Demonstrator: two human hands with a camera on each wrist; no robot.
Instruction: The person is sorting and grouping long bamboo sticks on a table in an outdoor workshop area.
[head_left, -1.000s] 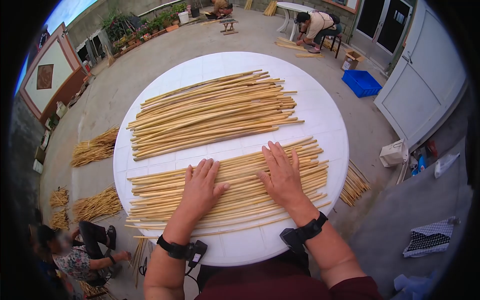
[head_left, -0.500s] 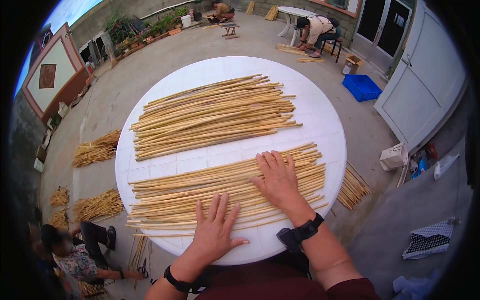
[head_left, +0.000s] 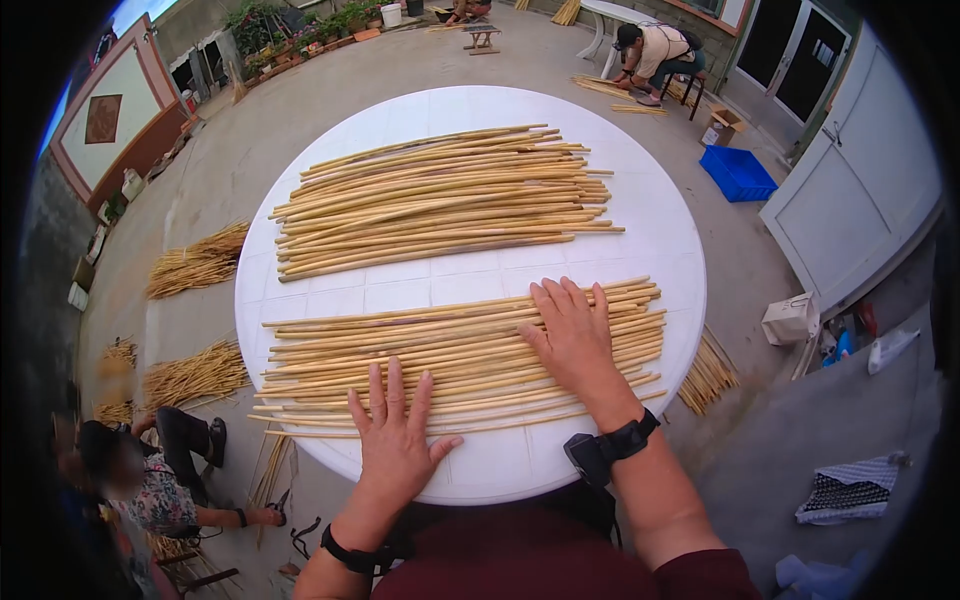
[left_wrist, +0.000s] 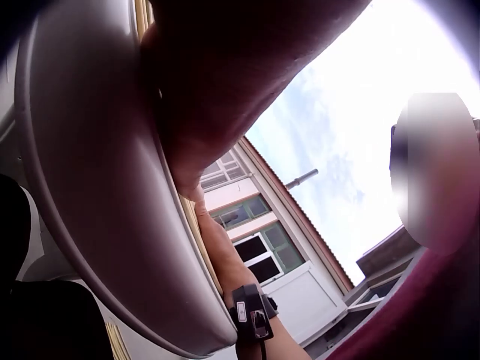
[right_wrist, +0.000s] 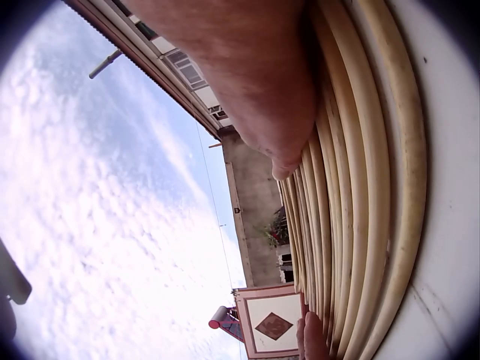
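Observation:
Pale, peeled-looking sticks (head_left: 480, 345) lie side by side in a near row on the round white table (head_left: 400, 289). My left hand (head_left: 395, 440) is spread over the near edge of this row at the left, with straight fingers on the sticks and the thumb out to the right. Across the row's right part my right hand (head_left: 575, 340) rests palm down, fingers extended. In the right wrist view, that hand (right_wrist: 247, 75) is right at the sticks (right_wrist: 360, 150). A second, thicker layer of sticks (head_left: 440, 200) lies farther back on the table.
Stick bundles (head_left: 195, 375) lie on the ground at the left, and more sticks (head_left: 708, 375) at the right. A seated person (head_left: 165, 490) is at lower left; another person (head_left: 655, 60) bends over sticks at the back. A blue crate (head_left: 738, 174) stands near the white door (head_left: 850, 180).
My left hand has moved back from the middle of the near row to its near edge, then slightly left, fingers spreading. My right hand stays on the row's right part.

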